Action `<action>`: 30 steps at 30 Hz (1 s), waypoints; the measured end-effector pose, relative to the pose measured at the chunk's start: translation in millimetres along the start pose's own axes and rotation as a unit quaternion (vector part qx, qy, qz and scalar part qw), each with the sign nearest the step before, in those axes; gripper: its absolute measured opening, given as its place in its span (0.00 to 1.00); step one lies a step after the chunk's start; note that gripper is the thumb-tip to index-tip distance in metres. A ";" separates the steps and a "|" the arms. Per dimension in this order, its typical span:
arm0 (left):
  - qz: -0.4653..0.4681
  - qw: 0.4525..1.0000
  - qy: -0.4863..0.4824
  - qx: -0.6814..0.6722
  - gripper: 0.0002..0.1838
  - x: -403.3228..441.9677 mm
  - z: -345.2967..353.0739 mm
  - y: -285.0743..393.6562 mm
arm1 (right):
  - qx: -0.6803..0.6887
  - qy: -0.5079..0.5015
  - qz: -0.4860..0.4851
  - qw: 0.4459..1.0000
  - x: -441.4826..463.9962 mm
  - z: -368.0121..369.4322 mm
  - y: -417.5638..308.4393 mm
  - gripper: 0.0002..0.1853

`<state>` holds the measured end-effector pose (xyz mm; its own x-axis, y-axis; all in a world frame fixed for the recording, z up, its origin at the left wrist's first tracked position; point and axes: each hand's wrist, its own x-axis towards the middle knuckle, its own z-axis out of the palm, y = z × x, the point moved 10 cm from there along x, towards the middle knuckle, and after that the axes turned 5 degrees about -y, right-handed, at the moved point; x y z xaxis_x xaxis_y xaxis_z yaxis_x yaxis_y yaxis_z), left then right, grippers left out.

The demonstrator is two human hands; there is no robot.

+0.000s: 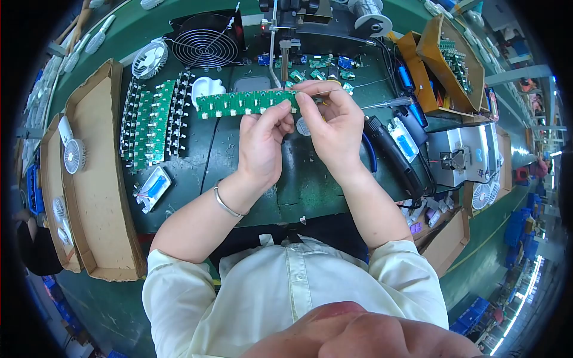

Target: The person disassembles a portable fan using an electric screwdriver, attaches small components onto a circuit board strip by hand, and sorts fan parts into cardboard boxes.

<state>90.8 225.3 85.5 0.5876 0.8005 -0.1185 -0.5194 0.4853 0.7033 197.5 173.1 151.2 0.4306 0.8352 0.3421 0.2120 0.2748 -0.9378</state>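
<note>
A long green strip of circuit boards (pixel 239 104), with small white connectors along its lower edge, is held up over the bench. My left hand (pixel 262 140) pinches it near its right part, thumb on top and fingers curled beneath. At the strip's right end, my right hand (pixel 334 122) is closed, with thumb and index finger against the board. A thin wire (pixel 364 85) runs rightward from behind the right-hand fingers; whether they also hold it I cannot tell. Just behind the strip, a metal rod (pixel 273 56) comes down from a stand.
More circuit-board strips (pixel 155 122) lie at the left, beside a cardboard tray (pixel 98 179). A black fan (pixel 206 45) and a wire spool (pixel 369 18) stand at the back. To the right are a black cylindrical tool (pixel 394 155), cardboard bins (pixel 433 65) and a metal box (pixel 459 155).
</note>
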 end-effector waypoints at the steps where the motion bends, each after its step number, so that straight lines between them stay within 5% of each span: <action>1: -0.001 1.000 0.005 0.001 0.06 -0.6 -0.2 0.4 | 0.031 0.028 0.005 0.999 -0.1 -2.7 1.5 0.04; 6: -0.004 1.000 0.026 0.003 0.06 -1.5 -2.1 -0.8 | 0.058 0.020 0.047 0.997 -2.0 -4.9 4.6 0.04; 11: -0.041 0.998 0.040 0.032 0.07 -1.3 -8.2 -13.2 | -0.057 -0.002 0.007 0.998 -0.5 -12.5 2.5 0.05; 17: -0.056 0.997 0.034 0.051 0.11 -1.7 -1.5 -12.2 | -0.138 -0.029 0.077 0.987 1.5 -28.2 9.1 0.05; 30: -0.045 0.998 0.023 0.049 0.08 1.4 -6.4 -15.1 | -0.131 -0.081 0.084 0.984 -1.3 -18.8 2.4 0.06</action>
<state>95.5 221.4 70.3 0.5990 0.7714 -0.2146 -0.4008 0.5209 0.7537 214.0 163.7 149.7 0.3371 0.9295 0.1494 0.3781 0.0116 -0.9257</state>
